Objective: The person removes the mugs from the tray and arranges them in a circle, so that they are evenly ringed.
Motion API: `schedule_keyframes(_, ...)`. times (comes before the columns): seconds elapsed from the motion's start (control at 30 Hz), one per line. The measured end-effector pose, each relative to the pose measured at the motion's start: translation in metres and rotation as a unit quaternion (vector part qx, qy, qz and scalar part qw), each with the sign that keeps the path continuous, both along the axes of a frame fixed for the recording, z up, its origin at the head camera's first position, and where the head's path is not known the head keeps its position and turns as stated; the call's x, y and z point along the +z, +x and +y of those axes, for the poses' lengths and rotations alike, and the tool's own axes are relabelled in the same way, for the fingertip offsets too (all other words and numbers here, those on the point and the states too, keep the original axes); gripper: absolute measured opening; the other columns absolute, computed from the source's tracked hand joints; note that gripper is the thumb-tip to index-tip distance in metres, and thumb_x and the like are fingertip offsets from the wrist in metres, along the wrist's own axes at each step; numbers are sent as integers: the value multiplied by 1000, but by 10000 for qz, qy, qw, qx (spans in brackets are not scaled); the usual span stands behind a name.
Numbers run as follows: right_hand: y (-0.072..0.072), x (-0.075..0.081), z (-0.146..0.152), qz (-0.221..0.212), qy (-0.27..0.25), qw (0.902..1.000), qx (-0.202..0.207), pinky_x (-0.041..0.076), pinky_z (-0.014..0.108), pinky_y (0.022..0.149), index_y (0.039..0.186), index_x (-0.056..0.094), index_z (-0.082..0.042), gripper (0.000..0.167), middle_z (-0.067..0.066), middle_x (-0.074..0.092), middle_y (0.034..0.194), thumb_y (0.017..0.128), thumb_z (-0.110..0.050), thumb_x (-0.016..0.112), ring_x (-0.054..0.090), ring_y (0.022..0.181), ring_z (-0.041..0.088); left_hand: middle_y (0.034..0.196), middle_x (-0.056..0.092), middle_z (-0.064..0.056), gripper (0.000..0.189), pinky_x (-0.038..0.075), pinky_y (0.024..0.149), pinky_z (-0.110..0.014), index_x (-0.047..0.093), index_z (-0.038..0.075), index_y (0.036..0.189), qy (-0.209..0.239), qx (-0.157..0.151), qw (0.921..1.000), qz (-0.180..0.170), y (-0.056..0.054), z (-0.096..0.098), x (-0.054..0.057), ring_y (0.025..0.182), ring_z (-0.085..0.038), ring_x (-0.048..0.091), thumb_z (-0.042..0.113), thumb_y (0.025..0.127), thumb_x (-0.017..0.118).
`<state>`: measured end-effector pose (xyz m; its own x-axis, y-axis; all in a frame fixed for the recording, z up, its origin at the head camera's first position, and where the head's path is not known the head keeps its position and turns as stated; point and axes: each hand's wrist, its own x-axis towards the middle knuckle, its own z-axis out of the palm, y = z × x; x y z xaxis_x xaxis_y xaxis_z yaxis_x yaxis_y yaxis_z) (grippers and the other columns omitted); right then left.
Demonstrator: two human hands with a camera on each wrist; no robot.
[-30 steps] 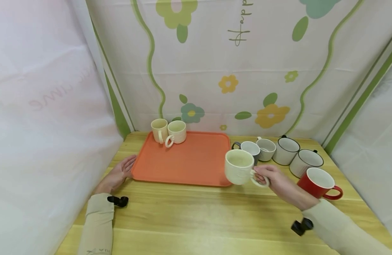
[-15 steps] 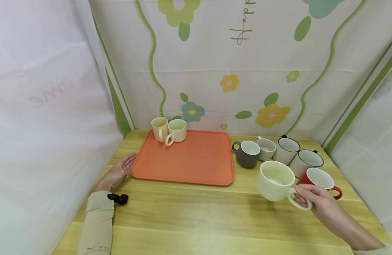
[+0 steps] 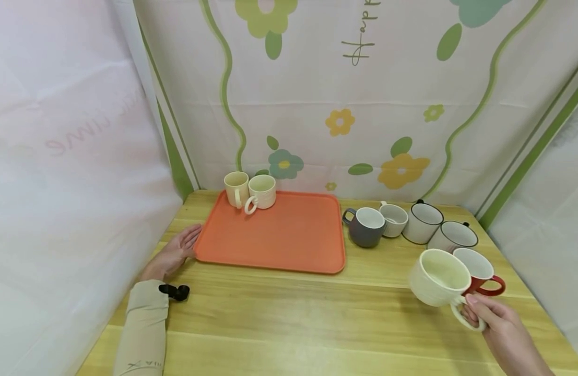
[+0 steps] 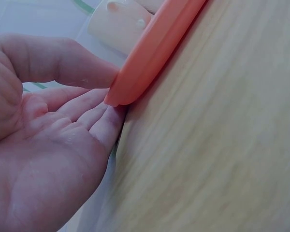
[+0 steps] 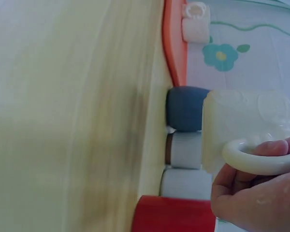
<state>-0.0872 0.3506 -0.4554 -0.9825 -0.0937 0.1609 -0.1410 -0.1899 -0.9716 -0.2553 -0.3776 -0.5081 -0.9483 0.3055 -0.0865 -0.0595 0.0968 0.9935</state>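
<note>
My right hand (image 3: 502, 326) grips a cream mug (image 3: 439, 279) by its ring handle and holds it above the table at the right. In the right wrist view the fingers curl through the mug's handle (image 5: 261, 164). A red mug (image 3: 476, 263) stands right behind it, partly hidden. At the left, my left hand (image 3: 173, 253) lies palm up beside the orange tray (image 3: 279, 235). Its thumb (image 4: 77, 63) touches the tray's rim in the left wrist view, with the fingers extended along the edge. Two cream mugs, a yellowish one (image 3: 234, 188) and a paler one (image 3: 265, 190), stand on the tray's far left corner.
Right of the tray a dark grey mug (image 3: 364, 235) stands beside a small whitish cup (image 3: 393, 219). Two white mugs with black rims, one farther back (image 3: 420, 227) and one nearer (image 3: 450, 237), follow in the row. A flowered cloth (image 3: 307, 104) hangs behind the wooden table (image 3: 270, 324).
My right hand has carried the cream mug rightward and toward me, away from the tray, uncovering the grey mug and overlapping the red one. The left hand has stayed at the tray's edge.
</note>
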Motion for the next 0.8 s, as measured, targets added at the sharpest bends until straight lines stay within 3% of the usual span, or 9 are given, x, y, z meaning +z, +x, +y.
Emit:
schedule_keyframes(0.2, 8, -22, 11, 183, -769, 9968, -126, 53, 17, 77, 110, 78, -1, 52, 1, 74, 97, 107, 13, 28, 67, 88, 7, 177, -7, -24, 102, 42, 101, -3, -6, -1, 168, -38, -4, 10000, -9, 0, 0, 2, 163, -46, -8, -24, 86, 50)
schedule_keyframes(0.4, 19, -34, 14, -240, -633, 9951, -723, 57, 14, 76, 106, 83, -14, 54, -4, 79, 96, 107, 10, 35, 71, 87, 2, 177, -6, -24, 102, 41, 105, -4, -5, -1, 169, -124, 17, 9999, -22, -1, 0, 2, 163, -45, -6, -24, 86, 50)
schedule_keyframes(0.8, 21, -50, 16, -315, -582, 9910, -1161, 50, 15, 70, 99, 84, -14, 50, -5, 71, 84, 108, 6, 39, 63, 78, 4, 176, -8, -28, 101, 43, 103, -4, -5, -4, 168, 27, -53, 10000, 57, 1, 2, -1, 161, -48, -9, -24, 85, 50)
